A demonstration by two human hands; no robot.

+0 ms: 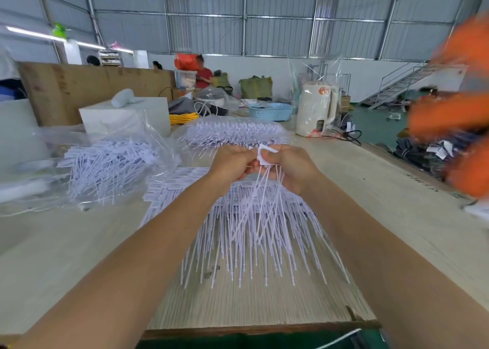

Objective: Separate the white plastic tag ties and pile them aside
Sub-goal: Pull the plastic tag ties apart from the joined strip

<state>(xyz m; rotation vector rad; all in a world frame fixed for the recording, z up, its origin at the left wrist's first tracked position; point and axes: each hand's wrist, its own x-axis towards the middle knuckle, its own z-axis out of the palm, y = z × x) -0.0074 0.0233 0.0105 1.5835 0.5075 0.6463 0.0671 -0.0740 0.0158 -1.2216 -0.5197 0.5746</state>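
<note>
Nearest to us, our two bare forearms reach out over the pale wooden table (79, 242), whose front edge runs just below them. Our hands meet above the middle of the table. Our left hand (229, 164) and our right hand (287, 167) are pressed close together, fingers curled, both pinching a small bunch of white tag ties (266, 154) by the flat tag ends. Their thin tails hang down from our fingers toward the table.

Directly under our hands lies the big loose pile of ties (251, 232), tags toward the far side and tails fanned out toward us. To the left of it sits a clear plastic bag of ties (111, 163), open and crumpled. Behind our hands lies a second clear bag of ties (232, 131), tightly packed.

Farther back on the table stand a white box (124, 115), a coil of yellow cable (184, 117), a light blue basket (270, 111) and a white kettle (316, 110) wrapped in clear film. A brown board (92, 84) stands on edge behind the box. At the right edge of the view is a blurred orange shape (460, 110); we cannot tell what it is. A person in a red shirt (203, 74) sits far off by the wall.
</note>
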